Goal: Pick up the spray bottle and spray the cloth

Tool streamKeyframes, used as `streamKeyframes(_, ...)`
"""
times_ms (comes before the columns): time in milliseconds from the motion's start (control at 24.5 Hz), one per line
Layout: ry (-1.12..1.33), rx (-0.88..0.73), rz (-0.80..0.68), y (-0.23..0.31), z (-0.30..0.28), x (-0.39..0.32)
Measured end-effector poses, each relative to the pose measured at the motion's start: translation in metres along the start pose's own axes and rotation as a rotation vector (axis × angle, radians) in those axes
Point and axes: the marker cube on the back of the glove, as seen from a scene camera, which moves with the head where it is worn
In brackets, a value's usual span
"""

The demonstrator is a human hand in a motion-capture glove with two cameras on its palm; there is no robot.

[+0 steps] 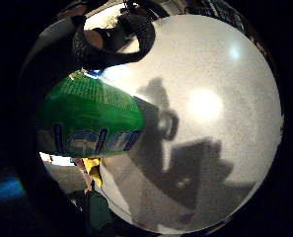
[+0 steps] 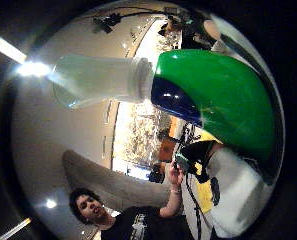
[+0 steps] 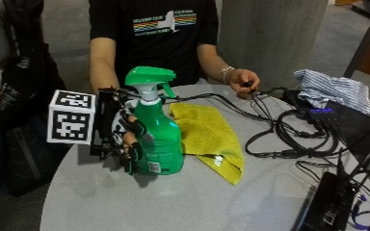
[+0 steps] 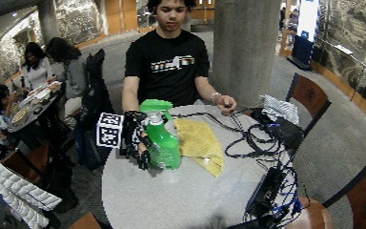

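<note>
Spray bottle [image 3: 154, 137], green plastic with a white neck and a green trigger head, stands upright on the round grey table [image 3: 172, 202], just beside the yellow cloth [image 3: 210, 137] that lies flat behind and to one side of it. The gloved right hand [image 3: 124, 137] is wrapped round the bottle's body from the side, fingers curled onto its front, so the grip is closed on the bottle.

Hard plastic like this should be stiff and smooth, perhaps a little slippery under a glove, and it would be moderately heavy if full; how much liquid it holds cannot be judged through the opaque green wall. The waist just below the neck looks the better place to hold, since a finger could reach the trigger from there. The cloth is soft and will soak up the spray.

A white label sits low on the bottle's front, and the little-finger palm view shows blue lettering on it, but none of it can be read.
</note>
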Motion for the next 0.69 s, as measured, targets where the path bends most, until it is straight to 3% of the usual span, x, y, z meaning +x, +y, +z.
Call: streamKeyframes(693, -0.022, 0.05, -0.051, -0.0018, 0.0069, -0.0037)
